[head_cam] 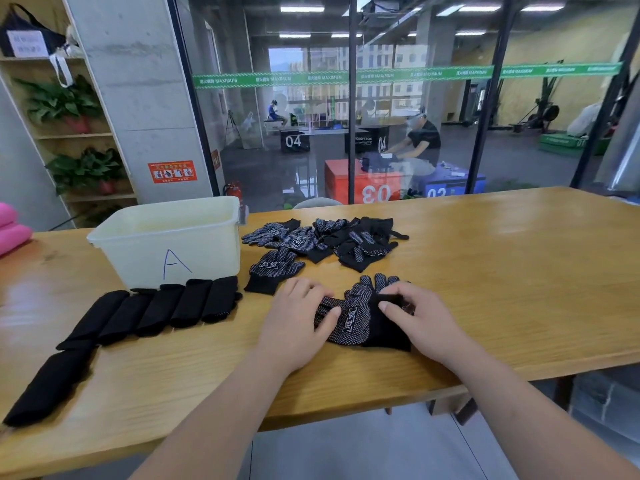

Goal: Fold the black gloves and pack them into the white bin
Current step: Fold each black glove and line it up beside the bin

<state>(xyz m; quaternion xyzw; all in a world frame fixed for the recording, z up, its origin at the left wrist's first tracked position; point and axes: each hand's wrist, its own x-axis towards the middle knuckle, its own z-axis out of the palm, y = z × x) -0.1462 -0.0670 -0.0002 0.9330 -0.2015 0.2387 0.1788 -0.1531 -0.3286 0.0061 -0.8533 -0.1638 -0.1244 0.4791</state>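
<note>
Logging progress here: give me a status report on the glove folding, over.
Left hand flat, pressing glove; right hand pinching its black fold. Folded gloves lined up in front of white bin, loose pile waiting. Nothing in the way.

A on white bin (138,251), MAXIMUM on green glass strip (381,75), 04 on black box (294,147), 03 on red box (343,181)

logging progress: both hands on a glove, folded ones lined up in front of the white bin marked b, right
Not quite. In the head view the white bin is marked A, not B. The left hand and right hand are on a glove, with folded gloves lined up in front of the bin.
</note>
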